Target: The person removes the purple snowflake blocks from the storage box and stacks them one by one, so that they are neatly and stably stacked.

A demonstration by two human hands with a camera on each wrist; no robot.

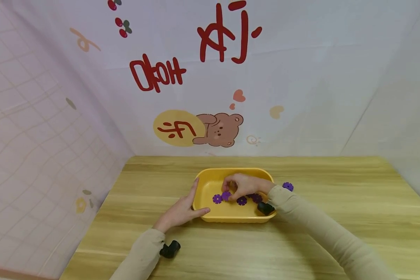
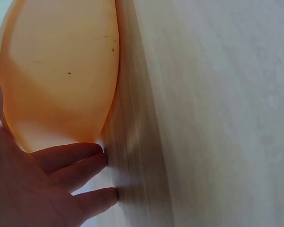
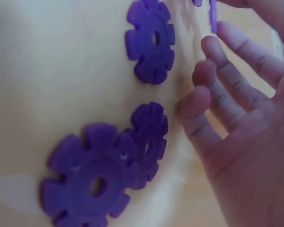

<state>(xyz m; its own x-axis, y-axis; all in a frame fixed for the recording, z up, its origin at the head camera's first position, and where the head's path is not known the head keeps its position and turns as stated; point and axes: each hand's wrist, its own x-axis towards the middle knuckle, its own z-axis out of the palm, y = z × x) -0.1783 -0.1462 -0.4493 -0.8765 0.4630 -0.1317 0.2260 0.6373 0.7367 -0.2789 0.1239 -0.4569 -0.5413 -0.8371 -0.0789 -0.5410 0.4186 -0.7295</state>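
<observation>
A yellow plastic tub stands on the table with several purple snowflake discs in it. My right hand reaches inside and pinches one purple snowflake disc between thumb and index finger. That disc appears edge-on at the top of the right wrist view, where the other fingers curve loosely and flat discs lie near them. At the tub's left end, my left hand rests against the outer wall, its thumb over the front rim. The left wrist view shows its fingers fairly straight beside the tub wall.
One more purple disc lies on the wooden table just right of the tub. A printed cloth hangs behind the table. Black wrist devices stick out from both sleeves; the right one overlaps the tub's front right corner.
</observation>
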